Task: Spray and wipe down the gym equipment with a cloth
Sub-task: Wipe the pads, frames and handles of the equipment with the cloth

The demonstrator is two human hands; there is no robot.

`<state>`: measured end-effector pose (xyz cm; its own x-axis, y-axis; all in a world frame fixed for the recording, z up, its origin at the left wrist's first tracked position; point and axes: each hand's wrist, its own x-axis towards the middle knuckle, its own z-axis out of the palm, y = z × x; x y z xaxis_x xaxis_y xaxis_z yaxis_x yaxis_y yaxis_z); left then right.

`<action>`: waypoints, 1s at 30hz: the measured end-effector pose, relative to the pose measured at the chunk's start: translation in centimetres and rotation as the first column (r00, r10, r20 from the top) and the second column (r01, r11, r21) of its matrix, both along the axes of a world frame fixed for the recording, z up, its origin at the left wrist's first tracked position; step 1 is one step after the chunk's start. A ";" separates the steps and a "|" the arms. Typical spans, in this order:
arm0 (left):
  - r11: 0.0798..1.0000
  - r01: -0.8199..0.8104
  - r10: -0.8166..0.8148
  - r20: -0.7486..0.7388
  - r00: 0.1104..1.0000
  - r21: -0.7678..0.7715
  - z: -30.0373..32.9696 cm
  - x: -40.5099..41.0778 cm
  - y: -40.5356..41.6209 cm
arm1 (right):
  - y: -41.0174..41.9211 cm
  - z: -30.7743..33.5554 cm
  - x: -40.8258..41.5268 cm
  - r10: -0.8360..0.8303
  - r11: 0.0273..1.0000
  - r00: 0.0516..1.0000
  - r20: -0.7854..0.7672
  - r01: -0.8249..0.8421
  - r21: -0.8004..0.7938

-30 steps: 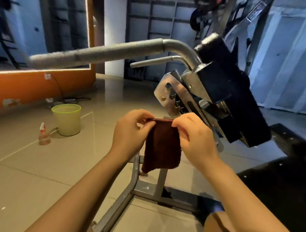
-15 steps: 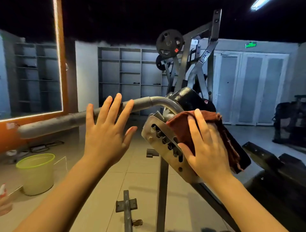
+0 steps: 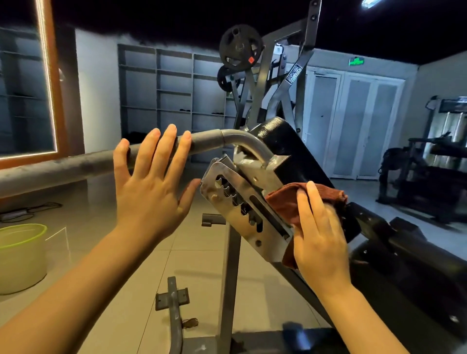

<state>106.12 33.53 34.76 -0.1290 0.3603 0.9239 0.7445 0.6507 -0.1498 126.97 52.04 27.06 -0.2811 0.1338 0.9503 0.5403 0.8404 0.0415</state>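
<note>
Cloth (image 3: pixel 285 202) under the right hand (image 3: pixel 319 242), low on the machine's metal plate (image 3: pixel 242 209).
The right grip lies flat, pressing the cloth down; the left hand (image 3: pixel 149 187) is spread wide beside the bar (image 3: pixel 75 166), holding nothing. Fingers could catch in the plate's toothed slot, or the cloth could slip off. Half a second ago the cloth sat higher, near the black pad (image 3: pixel 280 141).

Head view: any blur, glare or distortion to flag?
Head view: right hand on the cloth is slightly motion-blurred; ceiling light blows out; mirror's light strip glares; wide-angle bends the grey bar; ceiling nearly black.
</note>
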 end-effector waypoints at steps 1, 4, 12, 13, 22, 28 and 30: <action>1.000 0.006 -0.006 -0.003 1.000 0.000 0.0 0.0 0.0 | -0.3 0.8 -0.5 0.014 1.000 1.000 0.005 -0.014 0.001; 1.000 0.009 -0.009 -0.018 1.000 -0.016 -0.1 0.0 -0.1 | -1.0 4.0 -2.5 0.079 0.996 0.997 -0.005 -0.079 0.042; 0.999 0.035 -0.036 -0.036 0.999 -0.038 -0.1 -0.4 -0.3 | -0.8 1.4 -2.4 0.059 0.998 0.996 -0.061 -0.060 -0.020; 0.998 0.040 -0.041 -0.031 0.999 -0.038 -0.1 -0.4 -0.4 | -0.8 0.8 -1.9 0.054 0.996 0.997 -0.053 -0.058 -0.065; 0.989 0.135 -0.135 0.000 0.991 -0.069 0.3 0.1 -1.6 | -5.0 3.2 -2.4 0.143 0.974 0.980 -0.138 -0.164 -0.158; 0.984 0.175 -0.175 0.017 0.984 0.037 1.3 -3.1 -8.4 | -8.8 10.8 -10.0 0.328 0.919 0.926 -0.188 -0.359 -0.162; 0.990 0.130 -0.133 0.059 0.989 0.049 2.2 -4.9 -10.2 | -9.1 12.1 -12.6 0.351 0.895 0.916 -0.196 -0.390 -0.216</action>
<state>101.19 23.31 36.99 -0.1407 0.3365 0.9311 0.8311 0.5512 -0.0736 114.36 42.94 39.18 -0.2146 0.2821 0.9351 0.1715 0.9534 -0.2482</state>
